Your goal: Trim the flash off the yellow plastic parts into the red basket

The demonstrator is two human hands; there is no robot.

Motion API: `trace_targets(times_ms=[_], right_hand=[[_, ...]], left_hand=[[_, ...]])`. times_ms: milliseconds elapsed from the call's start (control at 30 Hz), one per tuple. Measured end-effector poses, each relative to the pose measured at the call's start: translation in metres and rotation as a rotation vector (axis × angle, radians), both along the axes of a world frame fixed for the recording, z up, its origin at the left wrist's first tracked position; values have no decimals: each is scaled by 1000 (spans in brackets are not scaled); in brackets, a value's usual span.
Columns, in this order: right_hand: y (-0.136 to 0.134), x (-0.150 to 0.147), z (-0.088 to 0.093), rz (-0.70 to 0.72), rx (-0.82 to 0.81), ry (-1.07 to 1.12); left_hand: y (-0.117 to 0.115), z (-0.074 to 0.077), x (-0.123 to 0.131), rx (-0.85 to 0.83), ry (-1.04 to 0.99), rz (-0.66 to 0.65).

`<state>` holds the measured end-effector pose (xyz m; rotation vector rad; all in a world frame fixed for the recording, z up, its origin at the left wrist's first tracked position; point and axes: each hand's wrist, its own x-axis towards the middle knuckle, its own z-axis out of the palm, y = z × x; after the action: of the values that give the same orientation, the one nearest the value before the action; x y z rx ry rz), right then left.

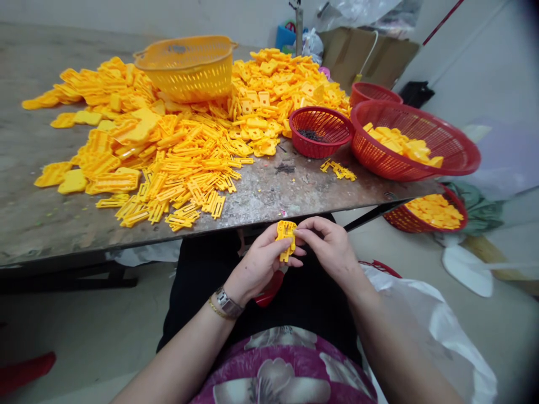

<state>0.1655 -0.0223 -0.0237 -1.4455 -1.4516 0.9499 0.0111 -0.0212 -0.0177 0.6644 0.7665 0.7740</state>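
Observation:
Over my lap, just off the table's front edge, my left hand (263, 255) grips a small yellow plastic part (286, 240) with the thumb across its face. The part has cut-out slots near its top. My right hand (326, 244) is pinched at the part's upper right edge, thumb and index finger together. Whether a small piece sits between those fingertips is hidden. Closest on the table lie piles of slim slotted yellow pieces (181, 179) and small dark pins (285, 168).
A yellow basket (185, 70) rests on heaps of yellow parts (290, 84). A small red basket (320, 147) holds dark pins; a larger red basket (457, 148) holds yellow pieces. Another filled basket (404, 224) stands below the table (269, 196). A white plastic bag (429, 314) lies at my right.

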Motion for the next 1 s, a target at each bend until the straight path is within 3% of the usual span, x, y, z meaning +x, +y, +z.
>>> trace_targets(times_ms=[333, 833, 1000], right_hand=[[0, -2, 4, -67, -94, 167], [-5, -13, -8, -171, 56, 146], [-6, -12, -9, -152, 92, 58]], left_hand=[[-1, -7, -1, -19, -75, -31], [-6, -7, 4, -4, -95, -64], [-7, -5, 5, -29, -52, -17]])
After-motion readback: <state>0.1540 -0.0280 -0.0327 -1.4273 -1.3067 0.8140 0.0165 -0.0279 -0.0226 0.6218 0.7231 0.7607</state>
